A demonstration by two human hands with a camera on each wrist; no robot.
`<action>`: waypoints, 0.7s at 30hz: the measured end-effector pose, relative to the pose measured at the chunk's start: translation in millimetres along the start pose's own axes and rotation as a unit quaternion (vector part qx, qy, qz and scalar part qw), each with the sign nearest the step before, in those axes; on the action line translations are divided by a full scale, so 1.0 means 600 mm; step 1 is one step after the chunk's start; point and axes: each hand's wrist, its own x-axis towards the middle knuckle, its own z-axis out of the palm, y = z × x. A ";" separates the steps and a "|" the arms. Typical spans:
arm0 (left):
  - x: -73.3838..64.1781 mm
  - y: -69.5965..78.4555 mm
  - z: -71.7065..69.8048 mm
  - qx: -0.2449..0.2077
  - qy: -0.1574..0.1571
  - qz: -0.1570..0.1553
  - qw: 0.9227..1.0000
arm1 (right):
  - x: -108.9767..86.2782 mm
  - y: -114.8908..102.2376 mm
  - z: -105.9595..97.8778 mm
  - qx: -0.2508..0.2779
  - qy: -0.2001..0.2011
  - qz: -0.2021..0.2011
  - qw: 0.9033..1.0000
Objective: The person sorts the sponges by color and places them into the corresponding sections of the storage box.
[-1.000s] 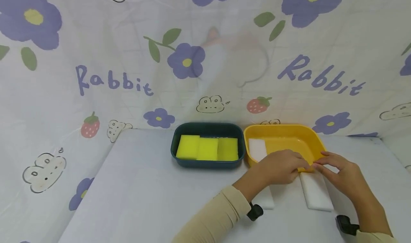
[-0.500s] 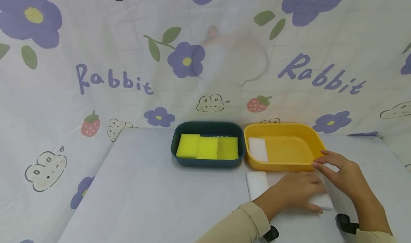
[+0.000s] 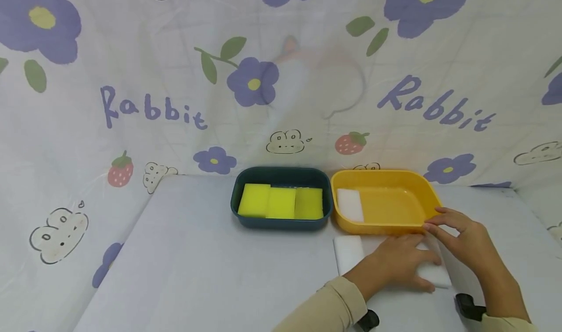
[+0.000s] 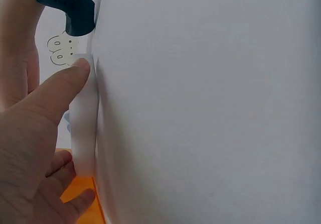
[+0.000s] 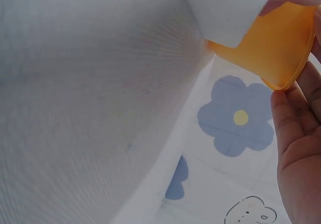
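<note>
My left hand point(image 3: 397, 261) reaches over a white sponge block point(image 3: 434, 275) lying in front of the yellow tub point(image 3: 391, 205). In the left wrist view the thumb point(image 4: 80, 66) presses one end of the white sponge point(image 4: 84, 118), with the other fingers at its far end. At the tub's front right corner, my right hand point(image 3: 467, 239) pinches the rim; in the right wrist view its fingers point(image 5: 286, 118) lie against the yellow wall point(image 5: 281, 48). A second white sponge point(image 3: 349, 251) lies left of the left hand, partly covered by it. Another white sponge point(image 3: 350, 205) sits inside the tub's left end.
A dark green tub point(image 3: 281, 223) stands close beside the yellow one on the left, with three yellow sponges point(image 3: 254, 200) in a row inside. A printed curtain point(image 3: 246, 127) hangs behind the white table point(image 3: 197, 273). Each wrist wears a black camera mount.
My left hand has come down from the yellow tub's front rim to the white sponge in front of it. My right hand has stayed at the tub's corner.
</note>
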 end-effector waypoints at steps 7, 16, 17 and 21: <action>0.003 0.003 -0.008 0.018 -0.007 -0.020 1.000 | 0.001 -0.001 0.001 0.002 0.007 -0.017 1.000; 0.007 0.014 -0.015 0.002 -0.022 -0.029 0.999 | 0.002 -0.001 -0.001 0.003 0.003 -0.019 1.000; 0.007 0.014 -0.016 -0.002 -0.023 -0.026 0.999 | 0.002 -0.001 -0.002 0.003 0.005 -0.021 1.000; 0.008 0.015 -0.017 0.010 -0.023 -0.027 0.999 | 0.003 0.001 -0.002 -0.001 0.005 -0.020 1.000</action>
